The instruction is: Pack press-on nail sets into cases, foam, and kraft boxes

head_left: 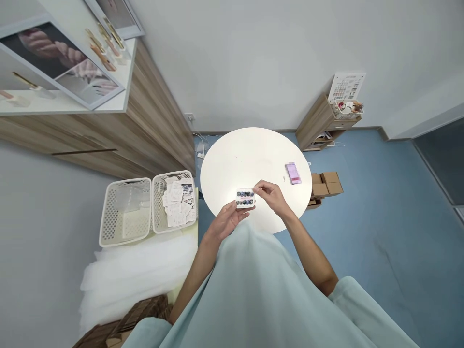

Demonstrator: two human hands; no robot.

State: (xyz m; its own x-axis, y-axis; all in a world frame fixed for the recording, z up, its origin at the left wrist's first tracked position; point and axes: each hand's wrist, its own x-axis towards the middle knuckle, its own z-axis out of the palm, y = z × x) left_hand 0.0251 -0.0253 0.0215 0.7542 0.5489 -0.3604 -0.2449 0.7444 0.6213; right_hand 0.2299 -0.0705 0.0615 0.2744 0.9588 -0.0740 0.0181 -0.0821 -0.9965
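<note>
A small white card (pixel 245 199) is held over the near part of the round white table (pixel 253 150). Two rows of dark, shiny, nail-like pieces lie across it, with a thin pink strip between the rows. My left hand (pixel 226 220) supports the card from its lower left, thumb on the edge and fingers below. At the upper right corner, my right hand (pixel 271 195) is closed, thumb and fingertips together at the card's edge. Whether anything separate is in that pinch is too small to tell.
Farther right on the tabletop lies a purple pack (pixel 293 173), blurred by pixels. At left stand two white baskets, one nearly bare (pixel 125 239), the other (pixel 155 212) full of white cards. A wooden cabinet (pixel 159 106) rises behind them. Cardboard boxes (pixel 326 183) sit right of the table.
</note>
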